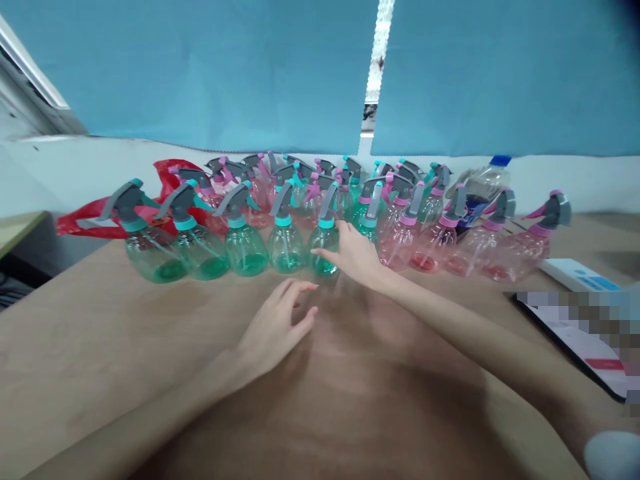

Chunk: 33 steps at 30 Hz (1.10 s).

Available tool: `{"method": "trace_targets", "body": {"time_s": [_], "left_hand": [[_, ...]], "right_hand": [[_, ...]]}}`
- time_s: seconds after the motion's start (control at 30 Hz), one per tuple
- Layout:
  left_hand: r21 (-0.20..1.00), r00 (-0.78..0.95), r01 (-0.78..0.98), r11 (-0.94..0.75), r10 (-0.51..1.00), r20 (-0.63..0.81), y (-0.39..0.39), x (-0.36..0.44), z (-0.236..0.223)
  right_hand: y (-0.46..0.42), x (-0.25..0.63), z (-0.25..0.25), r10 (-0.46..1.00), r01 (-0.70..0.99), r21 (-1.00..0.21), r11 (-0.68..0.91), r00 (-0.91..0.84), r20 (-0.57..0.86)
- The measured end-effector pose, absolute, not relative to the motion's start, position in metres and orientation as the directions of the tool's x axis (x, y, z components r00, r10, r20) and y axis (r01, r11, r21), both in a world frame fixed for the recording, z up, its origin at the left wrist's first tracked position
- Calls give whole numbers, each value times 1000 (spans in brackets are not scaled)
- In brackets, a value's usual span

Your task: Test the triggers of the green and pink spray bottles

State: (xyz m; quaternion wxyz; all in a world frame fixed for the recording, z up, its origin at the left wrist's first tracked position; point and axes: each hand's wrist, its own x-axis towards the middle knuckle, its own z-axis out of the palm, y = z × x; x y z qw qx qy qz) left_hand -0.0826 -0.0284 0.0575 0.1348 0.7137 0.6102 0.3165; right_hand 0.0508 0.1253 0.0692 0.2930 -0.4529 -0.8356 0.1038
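Note:
My right hand [357,257] is at a green spray bottle [324,241] near the middle of the front row. Its thumb lies across the bottle's front and its fingers reach round the right side, closed on the clear body. Another green spray bottle [371,223] is partly hidden behind this hand. My left hand [277,320] hovers over the table, nearer to me, with thumb and fingers apart and nothing between them. Green bottles [246,250] with turquoise collars fill the left of the front row. Pink bottles [470,250] with pink collars fill the right.
Behind the front row stand several more spray bottles [353,173]. A red plastic bag [107,220] lies at the left, and a large clear bottle with a blue cap [500,161] stands back right. A dark-edged tablet or board [555,333] and a white box [580,275] lie on the wooden table [75,327].

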Motion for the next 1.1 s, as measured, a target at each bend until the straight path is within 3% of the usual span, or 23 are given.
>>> {"method": "trace_targets", "body": {"time_s": [0.2,0.33,0.5,0.87,1.1], "left_hand": [[608,57,770,-194,970,237,-25,-79,53],[641,48,743,-192,971,236,-10,-74,56],[705,25,682,-196,969,245,12,-61,59],[753,18,620,-221,963,268,31,-35,62],[787,-78,579,-213,946,314,36,-34,71]], "right_hand": [[125,51,70,811,662,-476,579,-412,415],[115,82,68,760,586,-494,643,-406,508],[122,133,64,773,615,-520,593,-253,582],[155,108,56,868,600,-631,491,-280,409],[134,116,56,898,697,-574,431,-266,351]]}}
